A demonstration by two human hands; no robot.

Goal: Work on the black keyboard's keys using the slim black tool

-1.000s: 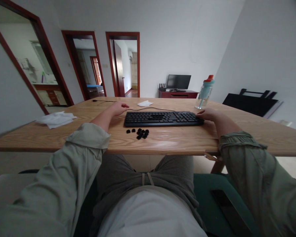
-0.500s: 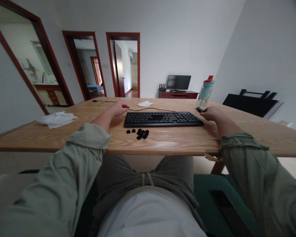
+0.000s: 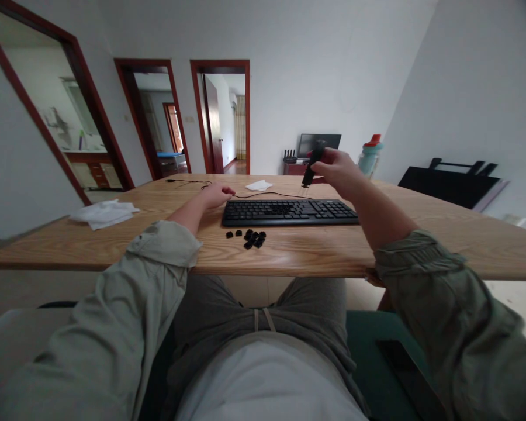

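My right hand (image 3: pixel 338 171) grips the black handle of a keycap puller (image 3: pixel 314 165), raised above the back of the keyboard. Thin wire prongs point down from the tool, with nothing visible in them. The black keyboard (image 3: pixel 289 219) lies flat on the table, with a darker patch among its keys at the middle. In front of it several loose black keycaps (image 3: pixel 255 238) form a small heap, with a couple set apart to the left. Beside the keyboard's back left corner rests my left hand (image 3: pixel 218 195), fingers loosely stretched and holding nothing I can see.
The wooden table (image 3: pixel 158 251) has folded white tissues (image 3: pixel 103 213) at left and a smaller tissue (image 3: pixel 258 185) behind the keyboard. A black cable (image 3: pixel 280 194) runs behind the keyboard. A blue bottle with a red lid (image 3: pixel 370 155) stands at back right, partly hidden by my right arm.
My right hand has lifted the keycap puller off the table beside the bottle and swung it left, over the back of the keyboard. My left hand has hardly moved.
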